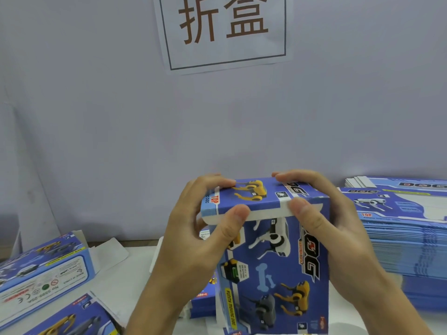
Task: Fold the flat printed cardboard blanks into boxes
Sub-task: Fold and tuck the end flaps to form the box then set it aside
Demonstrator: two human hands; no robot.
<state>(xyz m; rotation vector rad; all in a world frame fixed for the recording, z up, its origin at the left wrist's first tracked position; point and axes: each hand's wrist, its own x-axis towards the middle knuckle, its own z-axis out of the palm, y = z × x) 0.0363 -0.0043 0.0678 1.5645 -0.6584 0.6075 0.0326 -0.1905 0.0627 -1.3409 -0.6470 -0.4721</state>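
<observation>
A packing workstation, by the look of it: a tall stack of flat printed blanks [408, 240] at three o'clock, folded boxes [41, 267] at eight, a paper sign [225, 32] on the wall at twelve.

Left hand [193, 240]: bare, no glove, ring or watch; short, plain thumbnail. Forearm bare to the frame edge at 7 o'clock, no sleeve in view. Right hand [326, 228]: bare, likewise unadorned; short, plain thumbnail. Forearm bare to the edge at 5 o'clock.
</observation>
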